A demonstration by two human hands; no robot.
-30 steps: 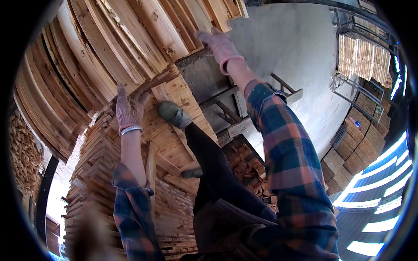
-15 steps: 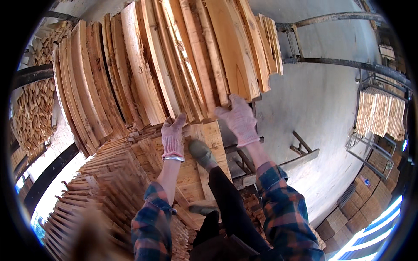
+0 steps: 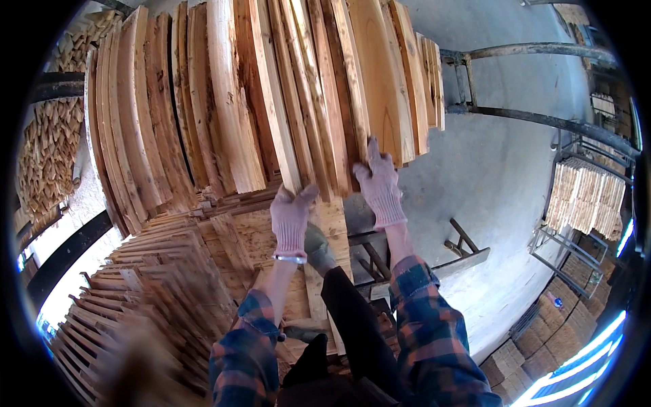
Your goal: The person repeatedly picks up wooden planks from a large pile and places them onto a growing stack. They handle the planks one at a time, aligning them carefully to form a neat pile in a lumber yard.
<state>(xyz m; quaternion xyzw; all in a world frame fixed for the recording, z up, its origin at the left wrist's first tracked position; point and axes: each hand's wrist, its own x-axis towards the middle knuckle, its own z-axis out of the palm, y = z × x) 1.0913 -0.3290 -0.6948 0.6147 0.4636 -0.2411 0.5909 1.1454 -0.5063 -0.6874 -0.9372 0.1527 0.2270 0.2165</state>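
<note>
A row of long wooden boards (image 3: 234, 122), rough-edged and of mixed widths, lies side by side across the upper middle, ends toward me. My left hand (image 3: 291, 220), in a pale knitted glove, is closed at the near end of a narrow board (image 3: 279, 115), its thumb apart from the index finger. To the right, my gloved right hand (image 3: 380, 193) is closed at the near ends beside a wide smooth board (image 3: 377, 81), its index finger stretched along the wood. The fingertips beneath the boards are hidden. Several narrow boards lie between my two hands.
My shoe (image 3: 319, 247) rests on a plank platform (image 3: 332, 224) below the boards. Stacked slats (image 3: 129, 285) fill the lower left. Dark metal rails (image 3: 542, 122) and a low wooden stand (image 3: 468, 247) stand on the right. Further wood stacks (image 3: 586, 197) lie beyond.
The narrow boards between my hands have shifted right and slightly toward me, widening the gap beside the broad rough board. Both hands have moved right with them. The view has tilted a little.
</note>
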